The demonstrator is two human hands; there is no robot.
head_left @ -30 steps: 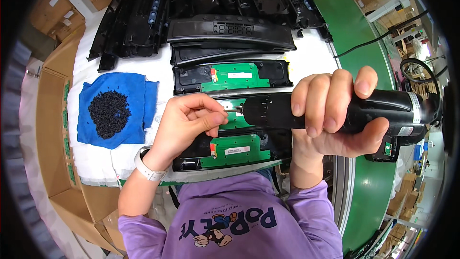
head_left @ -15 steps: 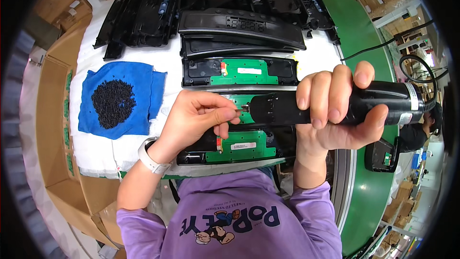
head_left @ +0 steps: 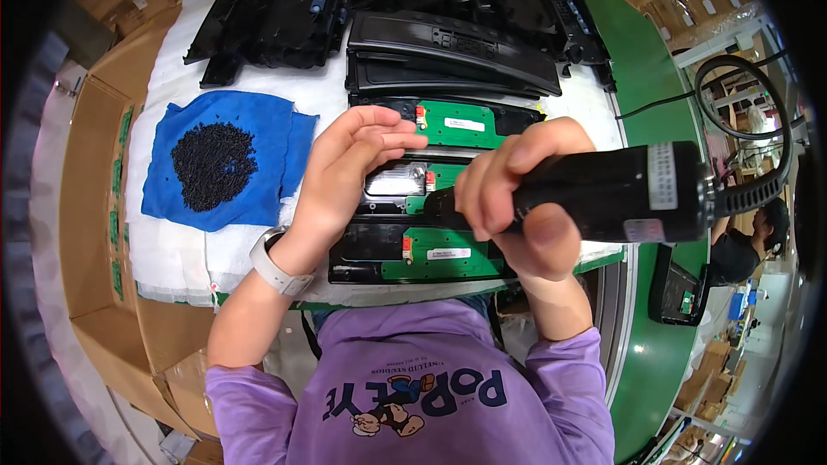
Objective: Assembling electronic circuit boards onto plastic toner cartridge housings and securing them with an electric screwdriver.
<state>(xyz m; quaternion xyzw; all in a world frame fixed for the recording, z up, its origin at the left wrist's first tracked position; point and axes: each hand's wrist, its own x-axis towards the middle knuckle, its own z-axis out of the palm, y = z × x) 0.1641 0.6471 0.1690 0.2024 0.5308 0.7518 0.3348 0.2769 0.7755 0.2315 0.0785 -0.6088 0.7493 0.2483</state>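
Now aiming the driver (head_left: 594, 189) one-handed at the middle board (head_left: 444, 178), with right grip (head_left: 501, 188) wrapped round it and left grip (head_left: 349, 153) freed, spread.

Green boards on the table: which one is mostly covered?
The middle board: the right hand and black power tool hide most of it, whereas the far board and near board show their white labels.

Looks smooth and semi-glossy in black plastic on the power tool (head_left: 599, 191), shiny in green on the circuit board (head_left: 445, 174). Looks satiny in black plastic on the slotted panel (head_left: 396, 33), soft and creased in the blue cloth (head_left: 162, 198), matt in the brown cardboard box (head_left: 95, 250).
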